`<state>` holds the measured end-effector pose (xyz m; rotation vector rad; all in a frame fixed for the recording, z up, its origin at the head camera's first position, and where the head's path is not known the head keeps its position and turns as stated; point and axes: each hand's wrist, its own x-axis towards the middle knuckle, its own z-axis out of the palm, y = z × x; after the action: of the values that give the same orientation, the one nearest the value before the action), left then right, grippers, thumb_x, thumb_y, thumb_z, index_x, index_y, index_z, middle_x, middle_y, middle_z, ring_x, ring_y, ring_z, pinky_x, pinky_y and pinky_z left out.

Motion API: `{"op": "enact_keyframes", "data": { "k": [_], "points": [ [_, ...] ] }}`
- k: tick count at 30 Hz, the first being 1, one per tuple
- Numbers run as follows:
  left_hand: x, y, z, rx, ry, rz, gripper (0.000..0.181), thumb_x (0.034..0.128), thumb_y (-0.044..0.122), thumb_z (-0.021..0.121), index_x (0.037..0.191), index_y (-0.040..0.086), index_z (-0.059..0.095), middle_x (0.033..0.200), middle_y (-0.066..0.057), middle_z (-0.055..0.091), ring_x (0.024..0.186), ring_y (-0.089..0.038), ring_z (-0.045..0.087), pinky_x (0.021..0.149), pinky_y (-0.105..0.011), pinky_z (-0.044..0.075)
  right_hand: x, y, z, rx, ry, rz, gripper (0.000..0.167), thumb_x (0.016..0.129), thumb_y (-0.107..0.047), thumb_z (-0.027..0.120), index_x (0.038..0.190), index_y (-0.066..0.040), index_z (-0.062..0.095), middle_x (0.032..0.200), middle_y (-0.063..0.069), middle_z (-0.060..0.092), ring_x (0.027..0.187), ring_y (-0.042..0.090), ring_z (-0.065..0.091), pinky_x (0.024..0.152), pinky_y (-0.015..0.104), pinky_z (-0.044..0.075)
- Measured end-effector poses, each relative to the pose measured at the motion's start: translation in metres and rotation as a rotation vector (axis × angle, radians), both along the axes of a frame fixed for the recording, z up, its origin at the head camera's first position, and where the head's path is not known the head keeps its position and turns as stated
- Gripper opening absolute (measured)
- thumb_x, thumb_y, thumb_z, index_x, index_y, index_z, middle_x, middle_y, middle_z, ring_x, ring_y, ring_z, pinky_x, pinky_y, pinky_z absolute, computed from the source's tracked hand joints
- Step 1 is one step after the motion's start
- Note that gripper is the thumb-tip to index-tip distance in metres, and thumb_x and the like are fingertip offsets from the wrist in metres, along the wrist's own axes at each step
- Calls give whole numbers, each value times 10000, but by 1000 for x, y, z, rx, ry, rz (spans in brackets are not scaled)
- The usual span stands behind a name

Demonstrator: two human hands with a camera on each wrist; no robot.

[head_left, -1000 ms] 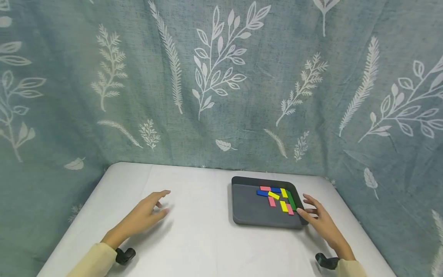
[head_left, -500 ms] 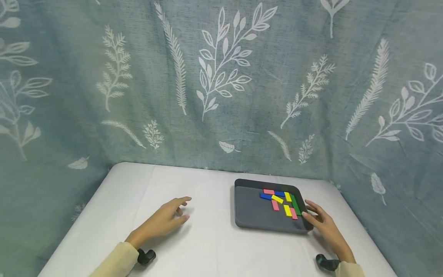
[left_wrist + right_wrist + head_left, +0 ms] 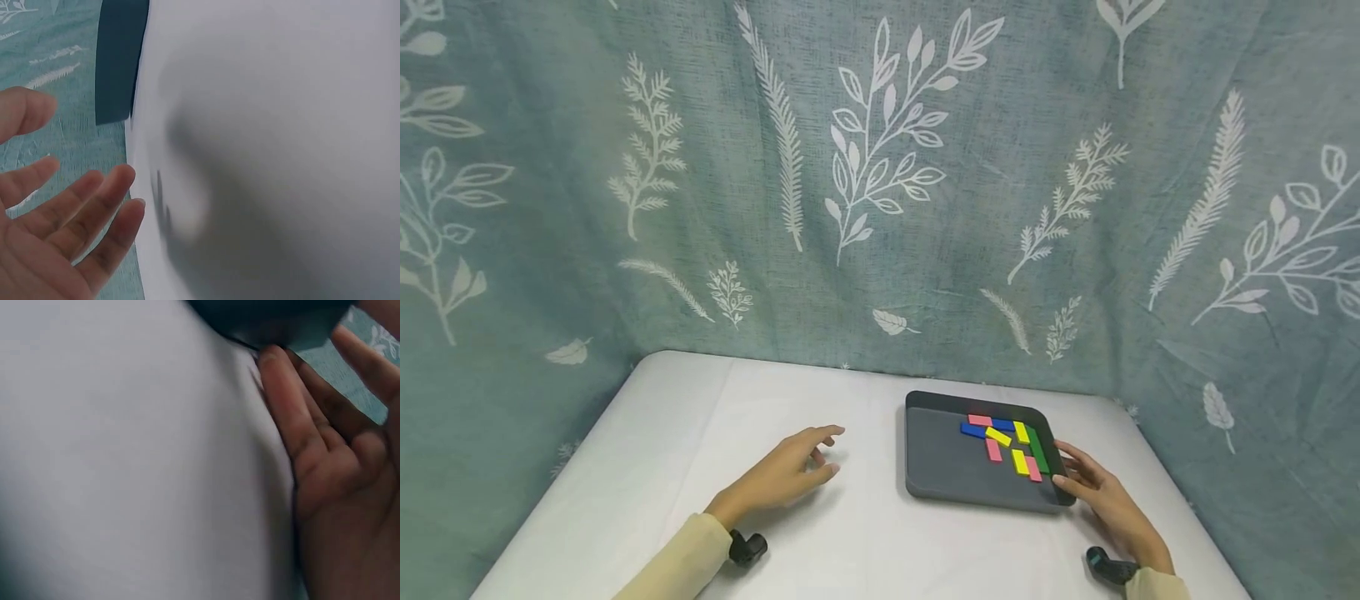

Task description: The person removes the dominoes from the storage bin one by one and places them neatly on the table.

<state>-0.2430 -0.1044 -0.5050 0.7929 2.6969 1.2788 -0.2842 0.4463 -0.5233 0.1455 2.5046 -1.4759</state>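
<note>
A dark grey tray (image 3: 947, 467) lies on the white table, holding several small flat blocks. They are pink (image 3: 993, 450), yellow (image 3: 1020, 462), blue (image 3: 973, 430) and green (image 3: 1037, 451). At the tray's right side my right hand (image 3: 1105, 496) grips the rim, thumb at its top edge and fingers along the outer wall. The right wrist view shows those fingers against the tray's underside or wall (image 3: 281, 325). My left hand (image 3: 786, 471) hovers left of the tray, apart from it, its fingers spread and holding nothing; the tray's wall (image 3: 119, 62) shows ahead of it.
A white cloth-covered table (image 3: 865, 533) extends around the tray. Behind it and at both sides hangs a green-blue curtain (image 3: 760, 208) with white leaf prints. Each wrist wears a small black camera, such as the left camera (image 3: 748, 549).
My left hand has moved right, closer to the tray. My right hand has settled onto the tray's right rim. The blocks keep their places in the tray.
</note>
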Motion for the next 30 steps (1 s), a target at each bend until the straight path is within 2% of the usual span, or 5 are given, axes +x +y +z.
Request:
{"op": "enact_keyframes", "data": {
  "k": [8,13,18,26,30],
  "points": [
    [-15,21,1,-4,-6,-73,600,1048,356,608,1566,124,414,1394,-122,577,1090,-197,608,894,-354,512,-1,9,-4,-40,-33,51,866,954,-405,742,1649,-264,244,1607,244,317,1434,425,368,1105,633,356],
    [-23,28,6,0,13,-93,588,1047,347,611,1566,148,417,1389,-118,579,1088,-203,612,882,-333,510,-1,9,-1,-77,-37,60,865,959,-343,749,1651,-264,237,1602,222,322,1311,323,496,1020,476,463],
    [-28,32,15,-14,31,-86,573,1043,329,617,1562,184,422,1377,-110,588,1079,-184,618,872,-325,510,0,5,2,-113,-27,82,831,974,-295,737,1648,-262,252,1608,204,305,1268,264,504,981,377,477],
    [-37,50,22,-23,57,-93,513,1051,309,612,1531,196,471,1337,-55,612,1064,-118,622,872,-321,523,5,9,1,-73,-6,80,850,961,-331,749,1648,-257,253,1636,181,289,1381,309,417,1061,451,443],
    [-45,64,24,-33,86,-116,491,1059,290,600,1516,145,492,1321,-67,627,1064,-117,628,876,-331,529,6,14,-2,-87,-9,107,864,954,-303,760,1649,-268,249,1644,165,277,1409,316,386,1079,424,426]
  ]
}}
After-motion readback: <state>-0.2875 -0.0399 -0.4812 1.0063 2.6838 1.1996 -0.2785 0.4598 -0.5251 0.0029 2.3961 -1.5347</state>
